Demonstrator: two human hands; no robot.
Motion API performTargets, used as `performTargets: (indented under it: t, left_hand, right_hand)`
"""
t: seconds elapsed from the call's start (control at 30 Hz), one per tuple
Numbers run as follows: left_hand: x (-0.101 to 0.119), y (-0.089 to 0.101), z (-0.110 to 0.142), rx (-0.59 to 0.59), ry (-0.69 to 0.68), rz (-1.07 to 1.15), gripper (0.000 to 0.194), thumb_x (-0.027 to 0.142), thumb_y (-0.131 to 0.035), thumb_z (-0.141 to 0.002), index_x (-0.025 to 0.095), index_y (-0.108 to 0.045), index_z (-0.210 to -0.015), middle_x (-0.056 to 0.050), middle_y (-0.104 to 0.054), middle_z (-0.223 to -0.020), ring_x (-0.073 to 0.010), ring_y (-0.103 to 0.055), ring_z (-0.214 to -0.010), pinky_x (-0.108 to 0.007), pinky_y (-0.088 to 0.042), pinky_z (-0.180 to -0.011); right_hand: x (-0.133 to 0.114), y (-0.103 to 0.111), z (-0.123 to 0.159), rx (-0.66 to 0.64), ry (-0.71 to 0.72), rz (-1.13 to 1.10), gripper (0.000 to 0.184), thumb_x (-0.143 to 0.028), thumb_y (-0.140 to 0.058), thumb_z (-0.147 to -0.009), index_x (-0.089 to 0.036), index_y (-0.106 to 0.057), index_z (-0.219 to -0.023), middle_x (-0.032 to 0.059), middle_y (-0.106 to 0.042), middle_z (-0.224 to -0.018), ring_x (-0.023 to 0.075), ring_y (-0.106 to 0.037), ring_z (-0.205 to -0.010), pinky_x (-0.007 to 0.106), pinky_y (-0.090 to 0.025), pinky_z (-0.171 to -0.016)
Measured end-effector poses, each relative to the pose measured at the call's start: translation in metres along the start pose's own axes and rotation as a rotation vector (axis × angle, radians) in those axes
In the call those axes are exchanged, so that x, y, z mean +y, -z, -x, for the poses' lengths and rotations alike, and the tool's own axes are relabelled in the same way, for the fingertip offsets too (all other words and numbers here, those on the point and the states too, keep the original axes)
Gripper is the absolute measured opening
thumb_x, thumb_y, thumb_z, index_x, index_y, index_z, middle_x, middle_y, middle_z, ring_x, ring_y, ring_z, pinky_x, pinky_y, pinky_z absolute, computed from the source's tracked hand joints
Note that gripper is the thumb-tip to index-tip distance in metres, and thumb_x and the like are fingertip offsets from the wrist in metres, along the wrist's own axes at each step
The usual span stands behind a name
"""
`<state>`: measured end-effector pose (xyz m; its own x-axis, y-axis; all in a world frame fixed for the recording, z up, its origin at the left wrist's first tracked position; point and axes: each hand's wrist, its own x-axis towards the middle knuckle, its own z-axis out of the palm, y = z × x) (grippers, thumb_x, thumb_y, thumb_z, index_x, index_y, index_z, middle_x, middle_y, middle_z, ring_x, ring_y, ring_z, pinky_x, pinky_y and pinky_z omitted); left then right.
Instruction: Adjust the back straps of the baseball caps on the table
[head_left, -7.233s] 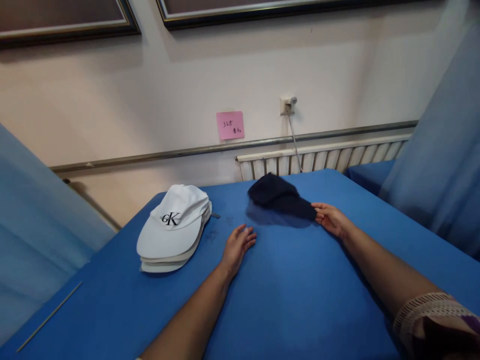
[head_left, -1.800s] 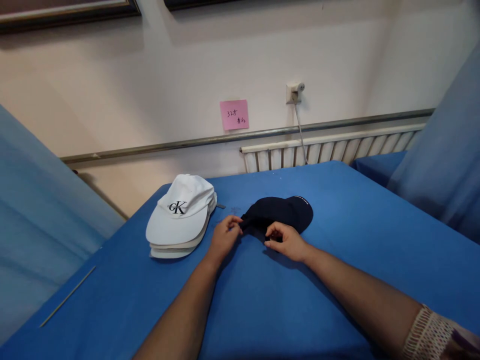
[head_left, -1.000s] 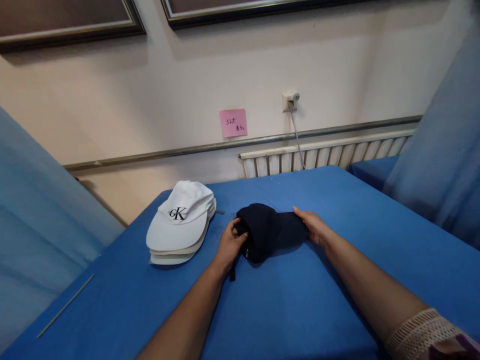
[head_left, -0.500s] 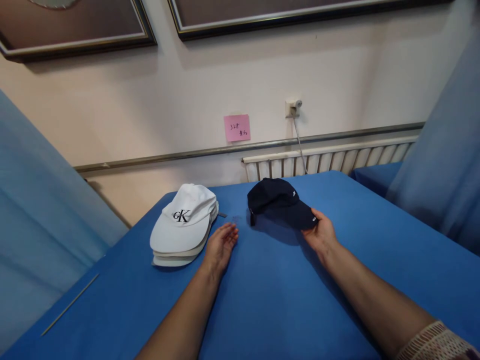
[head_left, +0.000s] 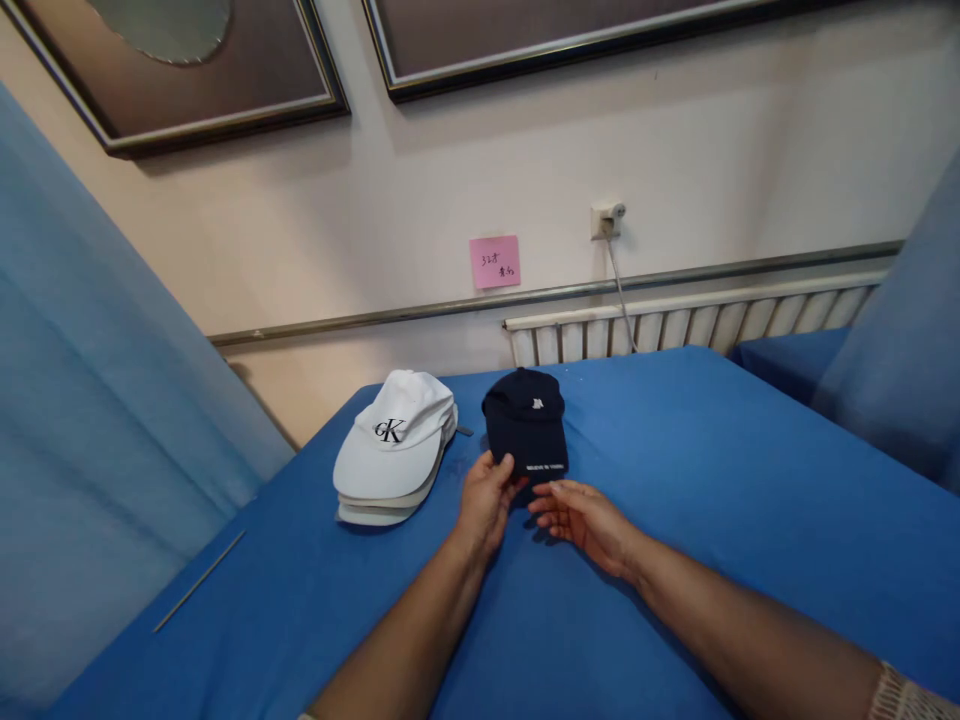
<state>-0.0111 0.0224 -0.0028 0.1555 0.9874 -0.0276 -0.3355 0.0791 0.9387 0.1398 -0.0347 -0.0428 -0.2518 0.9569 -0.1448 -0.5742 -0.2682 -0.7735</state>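
Observation:
A dark navy baseball cap (head_left: 525, 425) lies on the blue-covered table (head_left: 645, 630), its brim facing me with small white lettering along the edge. My left hand (head_left: 486, 505) pinches the left front corner of that brim, thumb on top and fingers below. Just in front of the brim's right side is my right hand (head_left: 585, 520), fingers apart and holding nothing. To the left stands a stack of pale caps (head_left: 397, 445); the white top one carries a black "CK"-like logo.
A thin stick (head_left: 199, 582) lies near the table's left edge. Blue curtains (head_left: 112, 430) hang on both sides. Behind the table are a radiator (head_left: 705, 325), a metal rail, a plugged-in socket (head_left: 606, 222) and a pink note (head_left: 495, 262).
The navy cap has turned so its brim points toward me. My left hand has moved right and taken hold of the brim; my right hand has let go and moved left.

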Motion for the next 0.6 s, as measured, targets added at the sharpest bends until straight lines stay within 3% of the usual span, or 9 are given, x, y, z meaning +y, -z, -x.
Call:
performTargets:
  t: [0.1,0.2,0.27,0.4,0.5,0.6]
  left_hand:
    - [0.054,0.019,-0.015,0.060,-0.163,-0.041,0.033,0.031,-0.076,-0.072,0.017,-0.064,-0.099,-0.004,-0.069,-0.094,-0.0136,-0.064,-0.074,-0.026,-0.054,-0.068]
    - [0.110,0.049,-0.028,0.164,-0.340,0.033,0.016,0.021,-0.072,-0.076,0.014,-0.063,-0.088,-0.001,-0.068,-0.082,-0.0093,-0.062,-0.063,-0.020,-0.055,-0.059]
    - [0.135,0.073,-0.033,0.246,-0.357,0.073,0.007,0.014,-0.067,-0.080,0.012,-0.062,-0.083,-0.001,-0.066,-0.073,-0.0087,-0.061,-0.058,-0.018,-0.055,-0.055]
    - [0.146,0.123,-0.027,0.483,-0.083,0.035,0.010,0.005,-0.054,-0.086,0.009,-0.059,-0.078,-0.001,-0.063,-0.060,-0.0087,-0.059,-0.047,-0.016,-0.054,-0.046]
    - [0.137,0.151,-0.017,0.534,0.005,0.027,0.015,0.002,-0.050,-0.086,0.010,-0.058,-0.076,-0.003,-0.062,-0.059,-0.0096,-0.058,-0.044,-0.015,-0.051,-0.040]
    - [0.131,0.167,-0.012,0.597,0.031,0.076,0.019,0.000,-0.049,-0.086,0.013,-0.057,-0.074,-0.001,-0.060,-0.057,-0.0075,-0.055,-0.041,-0.013,-0.050,-0.040]
  right_hand:
    - [-0.003,0.003,0.001,-0.054,-0.021,0.057,0.031,-0.039,-0.074,-0.076,-0.017,-0.068,-0.096,0.0067,-0.072,-0.089,0.0128,-0.065,-0.070,0.025,-0.046,-0.063]
    - [-0.002,0.006,0.000,-0.082,-0.047,0.094,0.032,-0.039,-0.077,-0.073,-0.016,-0.067,-0.094,0.0060,-0.071,-0.087,0.0126,-0.064,-0.070,0.025,-0.045,-0.063]
    - [-0.001,0.007,-0.001,-0.091,-0.048,0.116,0.033,-0.040,-0.078,-0.071,-0.017,-0.067,-0.093,0.0054,-0.071,-0.086,0.0128,-0.063,-0.069,0.025,-0.045,-0.063]
    - [0.002,0.008,-0.002,-0.113,-0.058,0.139,0.034,-0.039,-0.079,-0.070,-0.016,-0.066,-0.092,0.0048,-0.070,-0.084,0.0127,-0.063,-0.068,0.026,-0.045,-0.063]
    - [0.003,0.010,-0.003,-0.121,-0.064,0.138,0.033,-0.038,-0.079,-0.071,-0.016,-0.065,-0.091,0.0045,-0.070,-0.084,0.0123,-0.062,-0.067,0.025,-0.045,-0.063]
    - [0.001,0.011,-0.004,-0.129,-0.075,0.145,0.032,-0.038,-0.078,-0.071,-0.016,-0.065,-0.092,0.0044,-0.070,-0.084,0.0122,-0.063,-0.067,0.025,-0.045,-0.063]
